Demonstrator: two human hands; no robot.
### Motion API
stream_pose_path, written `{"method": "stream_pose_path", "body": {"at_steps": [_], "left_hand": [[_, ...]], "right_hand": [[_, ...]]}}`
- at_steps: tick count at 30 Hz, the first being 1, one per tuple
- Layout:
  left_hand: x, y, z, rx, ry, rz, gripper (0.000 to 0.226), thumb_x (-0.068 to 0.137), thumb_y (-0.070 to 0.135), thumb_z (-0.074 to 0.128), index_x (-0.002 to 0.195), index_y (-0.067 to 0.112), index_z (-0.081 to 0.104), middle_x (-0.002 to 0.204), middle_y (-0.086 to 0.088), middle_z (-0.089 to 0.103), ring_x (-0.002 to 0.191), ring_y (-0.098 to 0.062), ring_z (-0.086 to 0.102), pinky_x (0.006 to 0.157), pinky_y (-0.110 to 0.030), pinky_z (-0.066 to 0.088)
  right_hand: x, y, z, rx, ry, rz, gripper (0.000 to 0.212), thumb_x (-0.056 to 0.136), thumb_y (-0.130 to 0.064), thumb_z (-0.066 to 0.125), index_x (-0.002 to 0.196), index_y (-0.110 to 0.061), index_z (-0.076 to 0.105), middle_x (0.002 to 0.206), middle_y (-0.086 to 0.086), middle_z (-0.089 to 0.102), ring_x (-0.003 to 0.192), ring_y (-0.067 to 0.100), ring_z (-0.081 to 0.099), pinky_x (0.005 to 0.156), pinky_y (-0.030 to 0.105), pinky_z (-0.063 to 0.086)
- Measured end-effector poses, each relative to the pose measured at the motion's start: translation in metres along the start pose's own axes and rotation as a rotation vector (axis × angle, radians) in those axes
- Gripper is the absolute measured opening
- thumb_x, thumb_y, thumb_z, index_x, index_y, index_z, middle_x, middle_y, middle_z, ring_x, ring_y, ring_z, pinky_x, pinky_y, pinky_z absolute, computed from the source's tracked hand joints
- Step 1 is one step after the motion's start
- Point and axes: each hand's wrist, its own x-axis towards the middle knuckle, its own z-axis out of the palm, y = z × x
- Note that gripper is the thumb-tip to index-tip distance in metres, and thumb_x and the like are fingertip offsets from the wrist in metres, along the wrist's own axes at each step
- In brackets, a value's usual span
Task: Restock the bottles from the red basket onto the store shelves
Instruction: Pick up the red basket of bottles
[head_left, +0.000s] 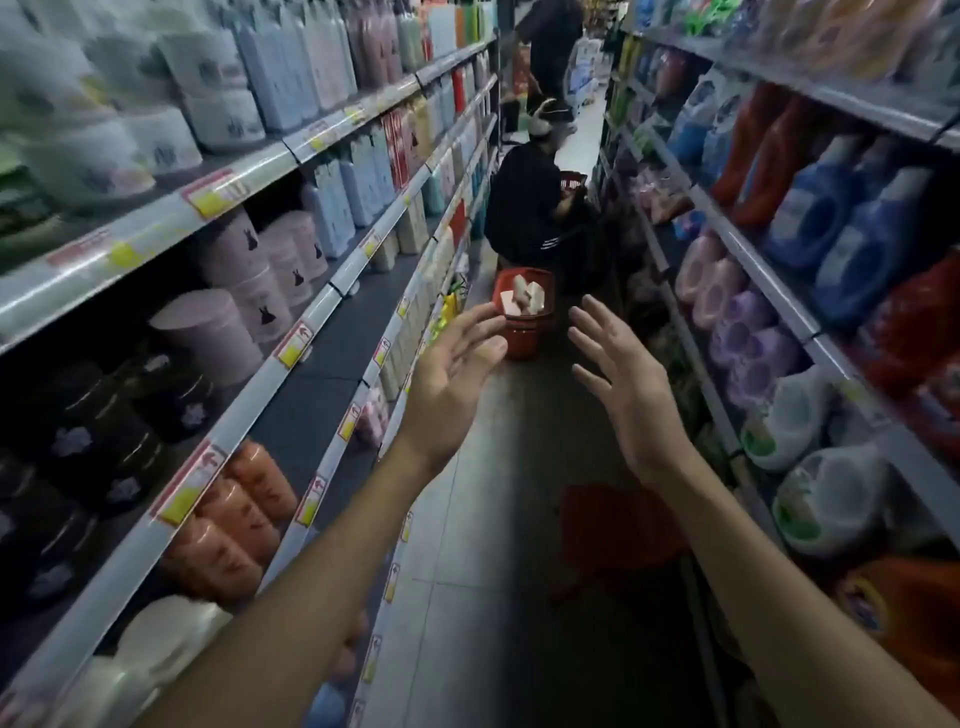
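Note:
A red basket (521, 340) stands on the aisle floor ahead, with several pale pink and white bottles (524, 300) sticking up in it. My left hand (452, 384) and my right hand (623, 395) are stretched forward in mid-air on either side of it, palms facing each other, fingers spread and holding nothing. Both hands are nearer to me than the basket and do not touch it. Store shelves (291, 353) on the left carry pink, black and orange bottles; part of the middle shelf board (332, 395) is bare.
A crouching person in black (530, 208) with another red basket (573, 183) blocks the aisle beyond, and a second person (550, 52) stands farther back. Right shelves (769, 291) hold detergent jugs. A red object (618, 525) lies on the floor at right.

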Motion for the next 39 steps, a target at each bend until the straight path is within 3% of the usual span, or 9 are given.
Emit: {"method": "stream_pose_path", "body": {"at_steps": [5, 11, 13, 18, 23, 33, 39], "left_hand": [[0.098, -0.041, -0.007, -0.007, -0.019, -0.025, 0.042, 0.093, 0.028, 0.057, 0.134, 0.021, 0.060, 0.128, 0.002, 0.070, 0.126, -0.014, 0.063, 0.113, -0.043, 0.046], [0.245, -0.111, -0.030, -0.026, -0.071, -0.008, 0.055, 0.089, 0.041, 0.062, 0.138, 0.017, 0.058, 0.129, 0.000, 0.070, 0.124, -0.016, 0.064, 0.112, -0.045, 0.047], [0.297, -0.131, -0.038, -0.054, -0.080, -0.020, 0.062, 0.084, 0.046, 0.063, 0.138, 0.017, 0.058, 0.128, 0.000, 0.071, 0.123, -0.017, 0.064, 0.111, -0.045, 0.048], [0.434, -0.174, -0.042, -0.041, -0.141, -0.054, 0.044, 0.091, 0.034, 0.060, 0.133, 0.023, 0.060, 0.127, 0.002, 0.070, 0.123, -0.016, 0.064, 0.111, -0.047, 0.048], [0.565, -0.233, -0.027, 0.014, -0.189, -0.049, 0.053, 0.088, 0.044, 0.059, 0.137, 0.024, 0.059, 0.130, 0.004, 0.069, 0.124, -0.016, 0.063, 0.110, -0.044, 0.049], [0.847, -0.375, 0.019, 0.033, -0.168, -0.112, 0.047, 0.084, 0.047, 0.060, 0.129, 0.032, 0.061, 0.127, 0.002, 0.070, 0.122, -0.015, 0.064, 0.111, -0.051, 0.045], [1.002, -0.447, 0.038, 0.058, -0.225, -0.164, 0.048, 0.084, 0.040, 0.058, 0.130, 0.029, 0.060, 0.128, 0.001, 0.069, 0.122, -0.014, 0.064, 0.111, -0.042, 0.046]], "right_hand": [[0.097, 0.035, 0.005, -0.081, 0.005, 0.016, 0.053, 0.103, -0.048, 0.037, 0.154, -0.033, 0.043, 0.158, -0.012, 0.048, 0.144, 0.005, 0.046, 0.122, 0.050, 0.035], [0.228, 0.103, 0.012, -0.141, 0.058, 0.047, 0.038, 0.110, -0.044, 0.030, 0.144, -0.042, 0.048, 0.142, -0.025, 0.057, 0.138, -0.001, 0.051, 0.121, 0.050, 0.036], [0.274, 0.120, 0.013, -0.149, 0.113, 0.065, 0.037, 0.108, -0.047, 0.030, 0.139, -0.045, 0.050, 0.144, -0.020, 0.058, 0.137, 0.003, 0.052, 0.120, 0.052, 0.037], [0.390, 0.155, 0.007, -0.157, 0.214, 0.109, 0.054, 0.101, -0.053, 0.034, 0.148, -0.031, 0.048, 0.150, -0.006, 0.056, 0.137, 0.010, 0.054, 0.118, 0.051, 0.041], [0.509, 0.208, -0.013, -0.174, 0.277, 0.120, 0.056, 0.102, -0.053, 0.035, 0.152, -0.029, 0.047, 0.149, -0.006, 0.056, 0.134, 0.008, 0.056, 0.116, 0.050, 0.043], [0.778, 0.324, -0.071, -0.068, 0.332, 0.243, 0.032, 0.100, -0.049, 0.039, 0.130, -0.049, 0.052, 0.121, -0.027, 0.070, 0.123, -0.001, 0.062, 0.115, 0.046, 0.045], [0.923, 0.382, -0.098, -0.030, 0.390, 0.309, 0.037, 0.102, -0.049, 0.041, 0.137, -0.041, 0.052, 0.132, -0.013, 0.066, 0.123, -0.001, 0.062, 0.115, 0.044, 0.046]]}}
